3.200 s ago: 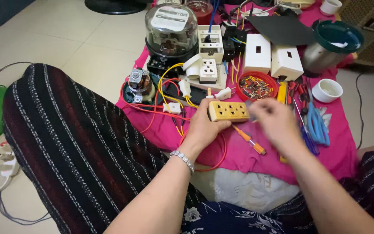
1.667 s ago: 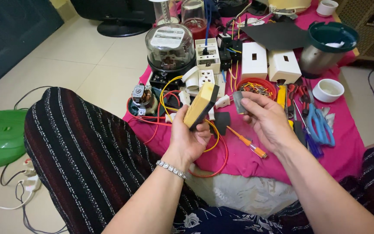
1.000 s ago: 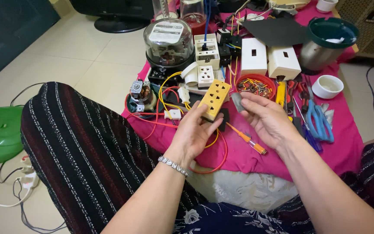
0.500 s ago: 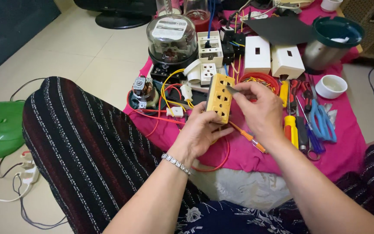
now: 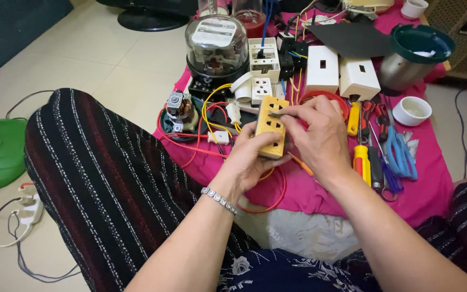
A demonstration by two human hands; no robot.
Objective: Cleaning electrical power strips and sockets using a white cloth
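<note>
Clamped in the left hand (image 5: 249,159), a yellow socket block (image 5: 271,125) stands upright while the right hand (image 5: 320,138) pinches a thin tool (image 5: 278,114) at its top. Beneath lies pink cloth (image 5: 439,189) on tile floor (image 5: 98,59); beyond sit white sockets (image 5: 261,89) and a glass meter (image 5: 215,46), with screwdrivers (image 5: 361,162) just right.

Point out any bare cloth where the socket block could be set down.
Bare pink cloth lies just below the hands, between the red wire loop and the screwdrivers. Further up it is crowded around the glass-domed meter and white boxes.
</note>
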